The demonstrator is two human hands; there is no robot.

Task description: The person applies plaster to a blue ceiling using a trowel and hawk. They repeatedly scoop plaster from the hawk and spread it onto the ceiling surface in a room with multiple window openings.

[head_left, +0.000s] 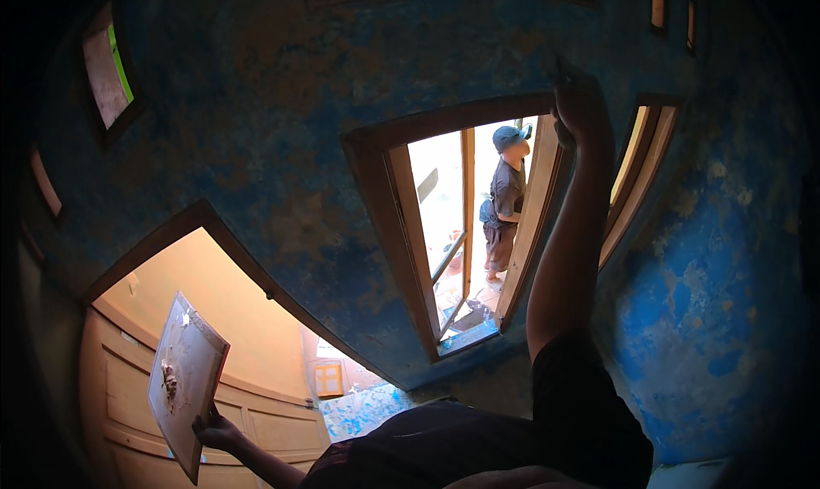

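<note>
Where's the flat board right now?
Lower left of the head view: the flat board is in the left hand, gripped at its right edge, with the panelled wooden door behind it.

Right hand [584, 106] raised high, arm [567, 250] extended; left hand [220, 433] low, gripping.

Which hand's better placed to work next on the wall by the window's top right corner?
Probably the right hand: it is raised beside that corner of the window frame, while the left hand is lower, gripping a pale board.
</note>
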